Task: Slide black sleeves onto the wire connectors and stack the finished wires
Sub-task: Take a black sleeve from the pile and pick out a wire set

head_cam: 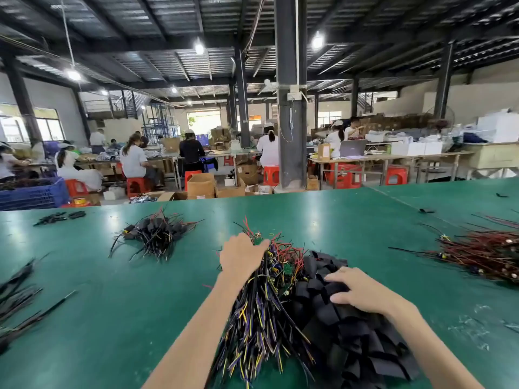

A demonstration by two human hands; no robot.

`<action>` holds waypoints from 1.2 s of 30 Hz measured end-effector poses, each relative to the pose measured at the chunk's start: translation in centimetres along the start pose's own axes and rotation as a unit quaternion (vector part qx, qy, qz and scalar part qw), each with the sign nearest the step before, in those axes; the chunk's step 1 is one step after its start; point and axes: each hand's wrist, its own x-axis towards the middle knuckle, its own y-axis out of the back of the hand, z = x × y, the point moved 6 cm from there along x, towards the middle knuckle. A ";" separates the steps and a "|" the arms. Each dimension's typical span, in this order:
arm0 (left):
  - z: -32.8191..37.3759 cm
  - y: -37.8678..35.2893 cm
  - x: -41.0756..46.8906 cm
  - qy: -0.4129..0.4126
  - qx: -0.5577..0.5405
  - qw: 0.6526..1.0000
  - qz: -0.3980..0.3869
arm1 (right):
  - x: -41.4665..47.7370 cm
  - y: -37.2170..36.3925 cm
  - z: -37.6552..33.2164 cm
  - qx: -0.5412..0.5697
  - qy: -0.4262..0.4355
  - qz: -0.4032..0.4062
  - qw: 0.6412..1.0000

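Green desk (118, 299), viewed from the near edge.

Far left edge: loose black strips (16, 301) lying flat, partly cut off by the frame.

Beyond the desk, upper left: blue crate (36, 196) holding a dark tangle of wires; details too small to tell. Further right on the floor: open cardboard boxes (200, 185), contents not visible.

Left-centre of the desk: stack of sleeved wires (156, 234), black sleeves bunched at the far end, thin leads fanning toward the near side. The stack stands well apart from both hands.

Centre: left hand (243, 256), back up, rests on the far end of the wires (261, 313). This is a large pile of black, yellow, purple and red leads with small green boards among them. The fingers bend over the pile's far side and their tips are hidden. Cannot tell whether they grasp any lead.

Just right of that pile, touching it: heap of loose black sleeves (354, 341), flat and overlapping, running to the near edge.

Right hand (362, 293) lies palm down on the heap's far part. Fingers (340, 276) are extended and relaxed, thumb out to the side, nothing pinched.

Far right: separate bundle of red wires (483, 255), well apart from the hands and cut off by the frame.
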 end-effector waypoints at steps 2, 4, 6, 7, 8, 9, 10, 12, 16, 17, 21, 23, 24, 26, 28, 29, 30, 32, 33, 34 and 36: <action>-0.2 -0.6 0.0 0.001 0.074 0.997 0.007 | 0.7 -0.7 -0.1 -0.069 -0.010 -0.020 0.997; -0.4 -0.9 -0.1 -0.001 0.079 0.996 0.034 | 1.1 -1.2 -0.3 -0.130 -0.004 -0.029 0.991; -0.5 -0.8 0.2 0.002 0.058 0.997 0.041 | 1.5 -1.2 -0.2 -0.156 -0.005 -0.025 0.987; -0.6 -0.6 0.4 0.005 0.048 0.998 0.048 | 1.7 -1.1 -0.3 -0.170 -0.005 -0.024 0.985; -0.6 -0.2 0.6 0.004 0.043 0.997 0.059 | 1.7 -0.9 -0.4 -0.189 -0.005 -0.019 0.982; -0.5 0.2 0.7 0.002 0.029 0.998 0.062 | 1.8 -0.7 -0.5 -0.202 -0.011 -0.012 0.979; -0.3 0.7 0.8 -0.007 0.005 0.998 0.066 | 1.8 -0.5 -0.5 -0.211 -0.020 -0.002 0.977; 0.3 2.1 0.7 -0.021 -0.149 0.987 0.062 | 1.7 0.0 -0.4 -0.221 -0.052 0.030 0.973; 1.8 6.4 0.2 -0.043 -0.403 0.914 0.032 | 0.8 2.6 -1.0 -0.236 -0.090 0.157 0.955; 1.9 7.7 0.0 -0.070 -0.382 0.921 0.042 | 0.7 3.1 -1.7 -0.216 -0.073 0.191 0.955; 0.9 10.7 -2.2 -0.176 -0.198 0.961 0.081 | 0.6 3.2 -4.0 0.016 0.026 0.280 0.959; -0.8 9.6 -3.5 -0.192 -0.073 0.975 0.089 | 0.1 2.4 -5.0 0.068 0.065 0.311 0.946; -1.8 8.4 -4.0 -0.185 -0.025 0.980 0.073 | -0.1 1.8 -5.4 0.064 0.084 0.327 0.939; -3.7 5.7 -4.6 -0.161 0.037 0.986 0.033 | -0.4 0.7 -5.9 0.051 0.105 0.342 0.932; -4.9 3.7 -5.3 -0.169 0.014 0.985 0.027 | -0.8 -0.3 -5.9 0.042 0.113 0.354 0.928; -5.2 3.0 -5.8 -0.185 -0.015 0.982 0.040 | -1.0 -0.7 -5.8 0.040 0.110 0.359 0.926; -5.5 2.5 -6.3 -0.201 -0.038 0.977 0.059 | -1.2 -1.1 -5.7 0.041 0.106 0.362 0.925; -5.9 1.5 -7.3 -0.227 -0.067 0.968 0.081 | -1.5 -1.6 -5.4 0.051 0.100 0.368 0.923; -6.1 0.9 -7.7 -0.238 -0.070 0.966 0.079 | -1.5 -1.7 -5.3 0.054 0.099 0.370 0.922; -6.4 0.4 -8.1 -0.245 -0.068 0.964 0.078 | -1.5 -1.8 -5.2 0.057 0.098 0.369 0.923; -7.1 -0.1 -8.5 -0.246 -0.063 0.964 0.081 | -1.4 -1.9 -5.1 0.069 0.093 0.362 0.925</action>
